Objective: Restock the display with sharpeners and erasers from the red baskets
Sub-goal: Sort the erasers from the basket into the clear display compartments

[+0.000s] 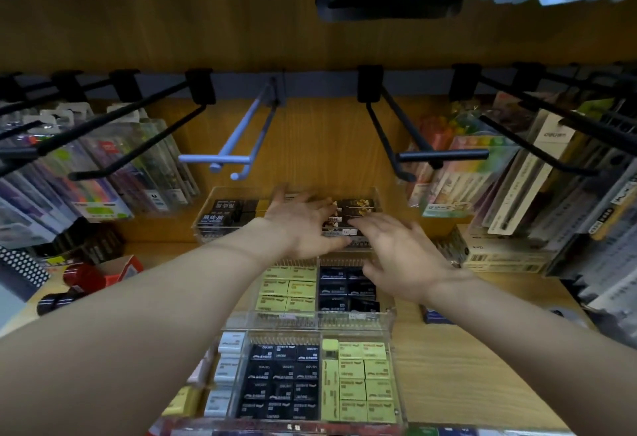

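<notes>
Wooden shelf, clear tiered display (erasers inside), peg hooks above, both hands flat, fingers released

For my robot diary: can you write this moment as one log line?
left hand: open, on dark boxed erasers | right hand: open, beside | place: clear plastic back tray
</notes>
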The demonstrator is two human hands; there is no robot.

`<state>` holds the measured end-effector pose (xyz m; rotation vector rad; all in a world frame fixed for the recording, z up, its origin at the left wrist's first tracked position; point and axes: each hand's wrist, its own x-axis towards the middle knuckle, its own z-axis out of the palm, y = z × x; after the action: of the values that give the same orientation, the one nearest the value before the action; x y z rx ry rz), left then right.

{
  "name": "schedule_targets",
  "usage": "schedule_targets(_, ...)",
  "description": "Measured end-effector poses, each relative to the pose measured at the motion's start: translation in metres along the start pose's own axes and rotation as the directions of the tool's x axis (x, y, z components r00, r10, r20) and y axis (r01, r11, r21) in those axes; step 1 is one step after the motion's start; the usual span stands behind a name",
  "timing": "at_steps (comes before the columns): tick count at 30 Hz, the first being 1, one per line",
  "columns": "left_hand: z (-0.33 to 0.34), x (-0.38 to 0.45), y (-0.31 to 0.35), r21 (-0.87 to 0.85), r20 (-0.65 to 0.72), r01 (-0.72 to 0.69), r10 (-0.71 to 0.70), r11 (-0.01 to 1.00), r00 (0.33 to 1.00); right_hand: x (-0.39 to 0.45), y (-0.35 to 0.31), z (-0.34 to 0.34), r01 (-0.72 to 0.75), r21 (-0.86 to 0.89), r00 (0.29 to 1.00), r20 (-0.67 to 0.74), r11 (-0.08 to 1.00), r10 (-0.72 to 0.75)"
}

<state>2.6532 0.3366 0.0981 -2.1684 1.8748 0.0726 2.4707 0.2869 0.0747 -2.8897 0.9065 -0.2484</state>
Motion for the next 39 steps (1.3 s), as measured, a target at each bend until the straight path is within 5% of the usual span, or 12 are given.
schedule_targets(3,-0.002,0.000,-0.001,-0.057,-0.022,-0.028,0.027,0.998,0.999,0.002,-0.002,-0.002,-0.023,0.005,0.999,0.022,1.000,0.023)
schedule_targets(8,0.015,-0.025,-0.022,-0.228,-0.257,-0.164,0.104,0.960,0.961,0.002,-0.003,-0.002,-0.039,0.030,0.998,0.056,0.999,0.038)
schedule_targets(18,-0.001,-0.021,-0.022,-0.042,-0.069,-0.088,0.085,0.995,0.994,0.010,-0.013,-0.010,-0.107,-0.039,0.991,0.076,0.994,0.110)
schedule_targets(21,-0.001,-0.031,-0.016,-0.075,-0.112,-0.097,0.088,0.992,0.990,0.008,-0.016,-0.011,-0.105,-0.024,0.991,0.079,0.994,0.107)
schedule_targets(24,0.006,-0.053,-0.002,-0.244,-0.313,-0.135,0.054,0.960,0.948,-0.012,-0.021,-0.012,-0.089,0.086,0.995,-0.032,0.992,0.092)
schedule_targets(28,0.021,-0.116,0.028,-0.337,-0.419,-0.255,0.098,0.906,0.902,-0.076,-0.045,-0.014,-0.036,0.192,0.964,-0.252,0.981,0.085)
schedule_targets(32,0.047,-0.192,0.063,-0.397,-0.170,-0.257,0.205,0.881,0.964,-0.151,-0.070,0.002,-0.168,0.297,0.985,0.090,0.940,0.148)
schedule_targets(35,0.093,-0.240,0.085,-0.404,0.119,-0.200,0.268,0.893,0.956,-0.205,-0.078,0.039,-0.309,0.220,0.872,0.454,0.925,0.183)
schedule_targets(39,0.171,-0.275,0.109,-0.482,0.404,-0.059,0.282,0.874,0.870,-0.266,-0.077,0.097,-0.435,0.126,0.709,0.659,0.892,0.253)
